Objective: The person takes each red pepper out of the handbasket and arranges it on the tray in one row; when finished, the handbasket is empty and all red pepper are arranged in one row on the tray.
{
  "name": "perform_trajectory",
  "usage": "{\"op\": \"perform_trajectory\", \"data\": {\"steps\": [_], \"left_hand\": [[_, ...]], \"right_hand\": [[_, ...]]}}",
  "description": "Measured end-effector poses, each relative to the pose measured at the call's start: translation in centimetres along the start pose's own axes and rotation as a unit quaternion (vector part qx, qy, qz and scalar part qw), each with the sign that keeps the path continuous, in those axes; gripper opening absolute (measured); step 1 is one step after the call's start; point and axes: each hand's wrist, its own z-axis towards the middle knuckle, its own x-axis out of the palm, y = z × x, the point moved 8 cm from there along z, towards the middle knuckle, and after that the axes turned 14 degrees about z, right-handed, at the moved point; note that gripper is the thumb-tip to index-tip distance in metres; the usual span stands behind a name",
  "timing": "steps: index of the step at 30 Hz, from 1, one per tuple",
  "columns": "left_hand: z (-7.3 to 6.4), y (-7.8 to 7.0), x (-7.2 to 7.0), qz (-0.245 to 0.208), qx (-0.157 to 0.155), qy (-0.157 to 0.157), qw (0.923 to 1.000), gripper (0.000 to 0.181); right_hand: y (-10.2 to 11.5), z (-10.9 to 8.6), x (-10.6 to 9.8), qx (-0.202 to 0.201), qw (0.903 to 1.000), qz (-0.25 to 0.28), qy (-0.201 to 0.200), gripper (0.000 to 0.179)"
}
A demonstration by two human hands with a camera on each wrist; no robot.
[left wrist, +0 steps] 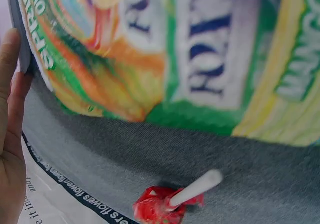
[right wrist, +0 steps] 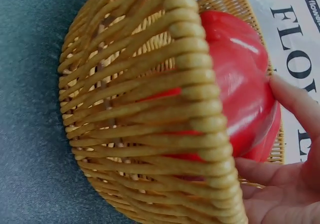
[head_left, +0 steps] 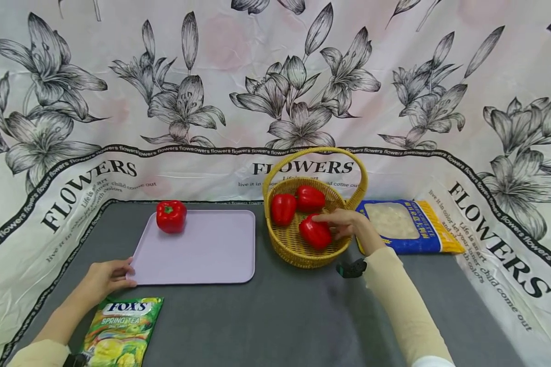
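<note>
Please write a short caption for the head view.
Right hand grips a red pepper in the basket; left hand touches the tray.

We've got a table with a grey top (head_left: 294,316) and flower-print cloth around it. Sitting right on it: a lilac tray (head_left: 211,250), a wicker basket (head_left: 298,252), a blue-and-yellow food packet (head_left: 422,227), a green Fox's candy bag (head_left: 121,331), plus a red-wrapped lollipop (left wrist: 167,204).
</note>
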Motion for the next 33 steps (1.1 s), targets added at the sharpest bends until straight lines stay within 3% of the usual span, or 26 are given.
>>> {"op": "perform_trajectory", "data": {"steps": [4, 8, 14, 21, 27, 33], "left_hand": [[0.6, 0.1, 0.1, -0.013, 0.006, 0.02, 0.9997, 0.048], [1.3, 0.2, 0.2, -0.005, 0.016, 0.043, 0.9989, 0.051], [2.1, 0.5, 0.2, -0.007, 0.0, 0.061, 0.9981, 0.051], [2.4, 0.5, 0.3, -0.001, -0.011, 0.065, 0.9978, 0.054], [1.5, 1.0, 0.3, -0.005, -0.033, 0.073, 0.9967, 0.057], [0.7, 1.3, 0.2, -0.01, -0.037, 0.071, 0.9968, 0.057]], "right_hand": [[-0.3, -0.1, 0.0, -0.005, 0.9998, -0.02, 0.009, 0.083], [-0.4, -0.6, -0.1, -0.013, 0.9983, -0.053, 0.021, 0.075], [-0.5, -0.9, -0.2, -0.027, 0.9963, -0.062, 0.053, 0.079], [-0.2, -1.8, -0.4, -0.12, 0.9875, -0.059, 0.083, 0.078], [0.3, -1.4, -0.2, -0.201, 0.9744, -0.03, 0.097, 0.069], [0.6, -0.9, 0.4, -0.218, 0.9702, -0.034, 0.099, 0.071]]}}
